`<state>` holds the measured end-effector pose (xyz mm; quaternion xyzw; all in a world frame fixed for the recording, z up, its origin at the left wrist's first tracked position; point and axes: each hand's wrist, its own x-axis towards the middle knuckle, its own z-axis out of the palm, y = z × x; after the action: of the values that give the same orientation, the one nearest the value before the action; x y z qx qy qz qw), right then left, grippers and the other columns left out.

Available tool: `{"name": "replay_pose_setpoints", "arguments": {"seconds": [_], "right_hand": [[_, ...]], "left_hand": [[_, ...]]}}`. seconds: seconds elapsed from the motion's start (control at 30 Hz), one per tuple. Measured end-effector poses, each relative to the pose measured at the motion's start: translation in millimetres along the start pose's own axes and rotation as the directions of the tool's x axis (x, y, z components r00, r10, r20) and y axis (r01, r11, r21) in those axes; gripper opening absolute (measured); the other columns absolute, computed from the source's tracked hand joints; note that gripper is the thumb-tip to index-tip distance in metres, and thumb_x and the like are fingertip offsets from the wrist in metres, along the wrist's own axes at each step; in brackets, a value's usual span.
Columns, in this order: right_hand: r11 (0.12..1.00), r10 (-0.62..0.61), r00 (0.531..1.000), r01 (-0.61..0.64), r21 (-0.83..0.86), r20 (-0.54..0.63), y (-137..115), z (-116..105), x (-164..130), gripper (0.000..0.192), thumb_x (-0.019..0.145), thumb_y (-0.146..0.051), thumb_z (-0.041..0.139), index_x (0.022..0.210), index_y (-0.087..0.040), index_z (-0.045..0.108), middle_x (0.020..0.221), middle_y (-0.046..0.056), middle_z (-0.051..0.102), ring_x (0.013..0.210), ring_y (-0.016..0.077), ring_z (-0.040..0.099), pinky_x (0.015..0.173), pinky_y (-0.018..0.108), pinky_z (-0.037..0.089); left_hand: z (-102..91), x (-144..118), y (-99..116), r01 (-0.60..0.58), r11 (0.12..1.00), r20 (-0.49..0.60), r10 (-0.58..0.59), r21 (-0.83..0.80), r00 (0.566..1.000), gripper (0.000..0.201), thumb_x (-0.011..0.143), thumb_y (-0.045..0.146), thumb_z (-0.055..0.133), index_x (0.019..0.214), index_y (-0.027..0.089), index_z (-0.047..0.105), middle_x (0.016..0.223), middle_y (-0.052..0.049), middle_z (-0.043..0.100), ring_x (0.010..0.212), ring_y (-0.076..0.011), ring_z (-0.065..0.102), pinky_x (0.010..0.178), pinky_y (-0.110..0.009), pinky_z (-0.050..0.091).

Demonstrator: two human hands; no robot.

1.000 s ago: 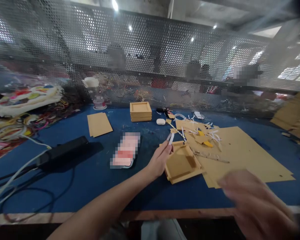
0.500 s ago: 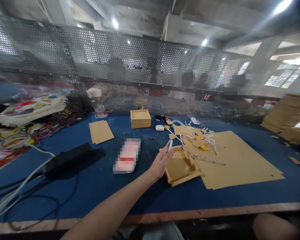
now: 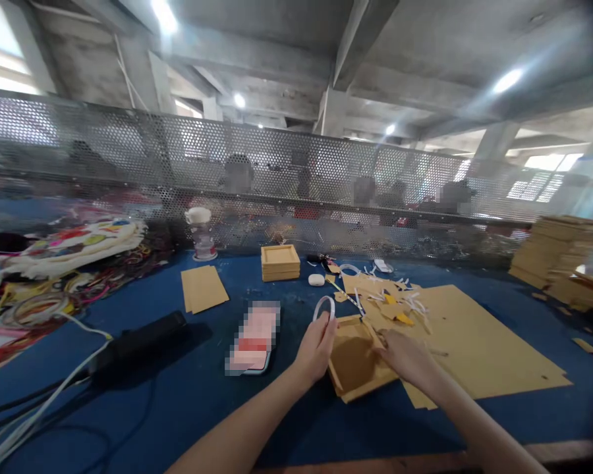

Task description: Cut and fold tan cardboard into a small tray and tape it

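Note:
My left hand (image 3: 316,349) is closed round a narrow roll of white tape (image 3: 325,307), whose ring sticks up above the fingers. That hand is against the left side of a shallow brown cardboard tray (image 3: 358,359) with raised walls. At the tray's right wall, my right hand (image 3: 408,355) has its fingers closed on the rim; the fingertips are partly hidden. A clear ruler (image 3: 439,353) lies mostly covered behind the right hand, on large brown cardboard sheets (image 3: 489,349).
A phone (image 3: 254,339) lies left of the tray. Behind are stacked trays (image 3: 281,263), a white case (image 3: 316,280) and paper scraps (image 3: 400,303). Two small cardboard sheets (image 3: 205,289), a black power adapter (image 3: 138,345) with cables and tangled cords sit leftward. A perforated metal screen (image 3: 277,158) borders the back.
My right hand has come in from the lower right and taken hold of the tray's right rim. The left hand still holds the tape roll. The camera view has tipped upward.

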<state>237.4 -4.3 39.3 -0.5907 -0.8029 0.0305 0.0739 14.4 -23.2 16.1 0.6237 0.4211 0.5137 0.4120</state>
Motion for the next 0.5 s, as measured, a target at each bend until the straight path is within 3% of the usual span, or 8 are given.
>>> {"name": "replay_pose_setpoints", "arguments": {"seconds": [0.1,0.3,0.4,0.5], "right_hand": [[0.995,-0.079,0.996,0.077,0.064,0.029,11,13,9,0.031,0.076,-0.012,0.050,0.101,-0.015,0.069,0.103,0.014,0.071,0.097,0.0292,0.066,0.081,0.036,0.049],[0.946,-0.274,0.962,0.266,0.185,0.016,3,13,36,0.043,0.071,-0.001,0.045,0.101,-0.018,0.071,0.101,0.008,0.072,0.097,0.0210,0.064,0.087,0.030,0.046],[0.906,-0.360,0.933,0.355,0.230,-0.021,-5,13,48,0.040,0.072,0.000,0.046,0.096,-0.018,0.071,0.096,0.007,0.071,0.094,0.0193,0.064,0.085,0.029,0.047],[0.877,-0.393,0.916,0.401,0.267,-0.085,-11,16,53,0.036,0.073,-0.001,0.049,0.099,-0.016,0.070,0.099,0.009,0.069,0.096,0.0201,0.063,0.086,0.031,0.048]], "left_hand": [[-0.3,-1,-1,-0.083,0.994,-0.005,0.084,0.076,0.996,0.032,0.097,0.044,0.034,0.089,0.019,0.052,0.077,0.000,0.051,0.075,-0.0167,0.049,0.074,-0.028,0.037],[-1.9,-6,-2,-0.098,0.991,-0.040,0.102,0.090,0.994,0.026,0.097,0.032,0.034,0.103,0.017,0.054,0.092,-0.004,0.057,0.087,-0.0184,0.053,0.082,-0.030,0.039],[-2.3,-5,-3,-0.097,0.982,-0.015,0.101,0.159,0.995,0.028,0.097,0.030,0.035,0.114,0.017,0.052,0.097,-0.006,0.059,0.089,-0.0197,0.055,0.084,-0.032,0.040],[-1.5,-1,-6,-0.162,0.962,0.049,0.155,0.219,0.987,0.032,0.097,0.028,0.037,0.124,0.016,0.048,0.114,-0.011,0.060,0.104,-0.0215,0.056,0.094,-0.034,0.039]]}}
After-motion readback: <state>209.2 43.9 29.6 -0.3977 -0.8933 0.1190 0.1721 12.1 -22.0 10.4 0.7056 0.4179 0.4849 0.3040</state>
